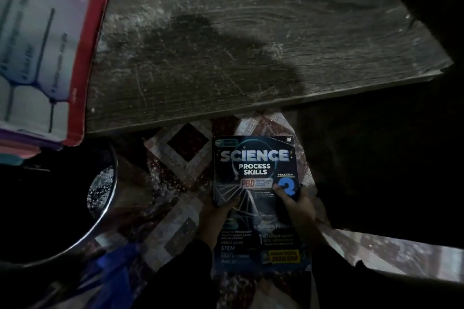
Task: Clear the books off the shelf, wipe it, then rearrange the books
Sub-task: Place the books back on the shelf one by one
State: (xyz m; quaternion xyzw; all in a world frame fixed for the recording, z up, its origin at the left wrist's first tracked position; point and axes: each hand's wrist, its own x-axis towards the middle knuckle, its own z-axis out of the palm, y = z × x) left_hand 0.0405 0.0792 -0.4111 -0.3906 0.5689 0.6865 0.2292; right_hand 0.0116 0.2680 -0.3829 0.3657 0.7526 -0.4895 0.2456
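"Science Process Skills" book (256, 183), marked "Tingkatan 3", "PBD" and "STEM", is gripped by both the left hand (221, 208) and right hand (296, 206) below the dusty wooden shelf (238, 57).

I count one dark blue "Science Process Skills" workbook (256, 183), and two hands on it, my left hand (221, 211) and my right hand (296, 206), one at each side edge. There is one dusty grey wood-grain shelf board (238, 52). At the left sits one stack of books, with one white, red-edged book (42, 45) on top; how many lie beneath I cannot tell. I count one round shiny metal basin (100, 195) and one patterned tiled floor (185, 158).
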